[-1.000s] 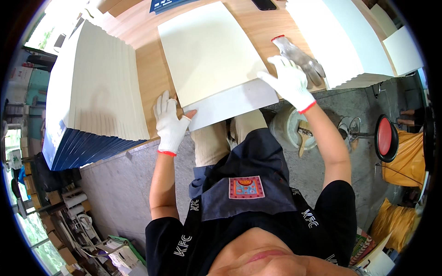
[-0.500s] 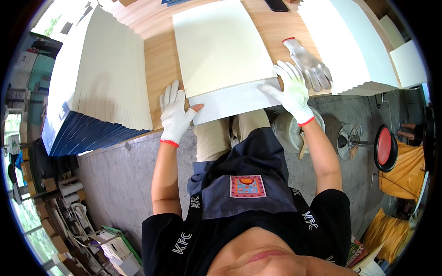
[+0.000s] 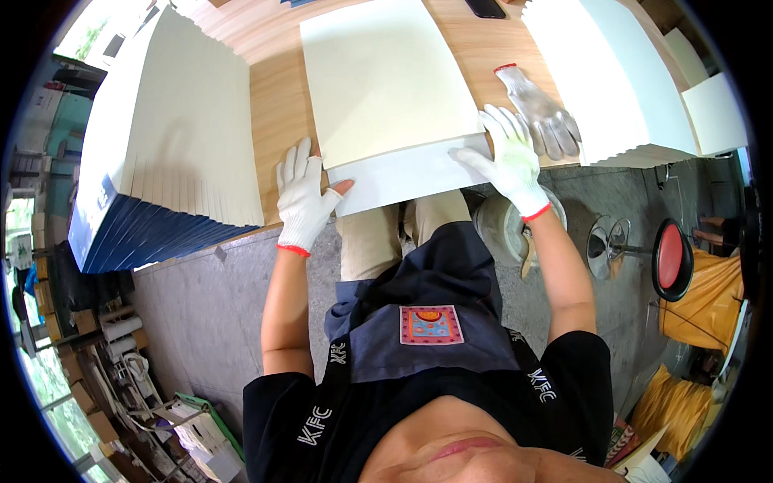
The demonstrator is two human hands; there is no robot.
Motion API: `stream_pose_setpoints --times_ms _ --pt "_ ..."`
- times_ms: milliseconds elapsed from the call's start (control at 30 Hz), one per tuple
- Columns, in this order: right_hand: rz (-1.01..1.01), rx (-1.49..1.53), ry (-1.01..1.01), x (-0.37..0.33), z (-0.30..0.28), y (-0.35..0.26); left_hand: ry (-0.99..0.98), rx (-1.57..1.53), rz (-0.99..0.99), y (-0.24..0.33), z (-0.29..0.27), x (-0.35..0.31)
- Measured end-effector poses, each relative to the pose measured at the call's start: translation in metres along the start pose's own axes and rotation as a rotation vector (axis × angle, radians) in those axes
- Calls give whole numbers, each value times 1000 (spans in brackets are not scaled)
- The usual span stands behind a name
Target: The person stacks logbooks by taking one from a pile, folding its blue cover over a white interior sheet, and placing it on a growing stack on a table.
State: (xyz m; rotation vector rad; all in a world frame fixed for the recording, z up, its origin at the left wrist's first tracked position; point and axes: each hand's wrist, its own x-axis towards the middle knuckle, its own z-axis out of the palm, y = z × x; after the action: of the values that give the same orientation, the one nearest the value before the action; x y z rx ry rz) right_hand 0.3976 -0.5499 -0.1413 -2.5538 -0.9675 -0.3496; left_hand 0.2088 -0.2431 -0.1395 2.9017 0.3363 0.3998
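A large cream sheet or board (image 3: pixel 386 72) lies on the wooden table before me, with a white strip (image 3: pixel 411 173) along its near end reaching past the table edge above my lap. My left hand (image 3: pixel 304 189), in a white knit glove with bare thumb tip, rests at the strip's left corner. Its thumb lies on the strip and its fingers stretch along the sheet's left side. My right hand (image 3: pixel 509 157), also gloved, lies at the right corner, thumb across the strip and fingers extended, spread beside the sheet. Whether several layers lie beneath is hidden.
A tall fanned stack of cream pages with dark blue covers (image 3: pixel 173 137) stands at left. Another pale stack (image 3: pixel 600 80) is at right. A loose grey-white glove (image 3: pixel 541 113) lies beside my right hand. A phone (image 3: pixel 485 8) sits farther back. Below are a bucket (image 3: pixel 501 225) and a red-topped stool (image 3: pixel 670 259).
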Motion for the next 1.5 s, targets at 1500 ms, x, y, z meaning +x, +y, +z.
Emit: stream_pose_setpoints --times_ms 1500 --pt "-216 -39 -817 120 -34 -26 -334 -56 122 37 -42 74"
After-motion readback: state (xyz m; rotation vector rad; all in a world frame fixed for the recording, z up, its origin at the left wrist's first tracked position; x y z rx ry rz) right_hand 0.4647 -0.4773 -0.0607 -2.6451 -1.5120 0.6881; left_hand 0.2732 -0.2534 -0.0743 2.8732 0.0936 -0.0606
